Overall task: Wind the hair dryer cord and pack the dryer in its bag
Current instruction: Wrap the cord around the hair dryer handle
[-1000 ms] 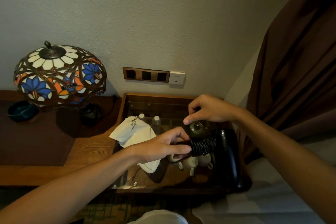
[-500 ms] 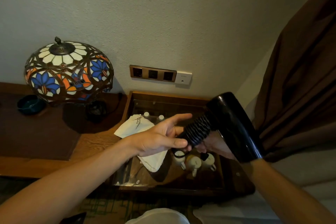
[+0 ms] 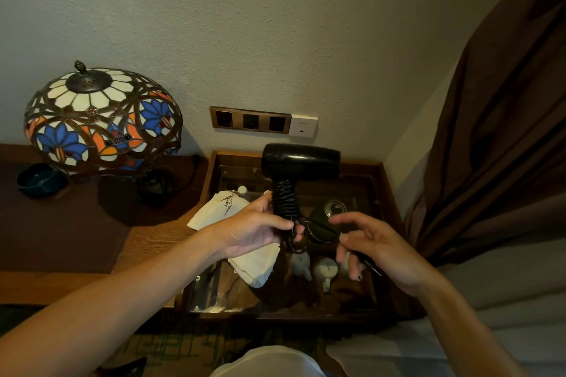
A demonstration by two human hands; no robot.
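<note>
On the far left sits a small dark bowl [image 3: 41, 180] on the wooden desk [image 3: 92, 254]; next to it stands a stained-glass lamp [image 3: 102, 122] with blue flowers; on the wall past it is a row of sockets [image 3: 250, 120]. Near the middle lies the white cloth bag [image 3: 245, 242], flat and not opened yet, half on the glass-topped tray table [image 3: 389, 193].

The left hand [image 3: 254, 228] holds the hair dryer [image 3: 301, 162] up over the table, its fingers and thumb curled round the handle; the black cord [image 3: 286, 208] is wound tight round that handle, with a few loops hanging loose at the bottom. A short bit of cord runs to the right hand [image 3: 376, 249]; this hand's lower fingers are curled round the plug end, I think, while its top fingers are spread; the plug itself is too dark to see well.

So the winding looks almost done; what seems left is tucking in the last end, then opening the bag and putting the dryer inside.

Under the hands are small white cups [image 3: 326, 271] and a dark round pot [image 3: 327, 220]; little bottles [image 3: 242, 190] stand far back; these could get bumped; a brown curtain [image 3: 505, 147] hangs on the right.
</note>
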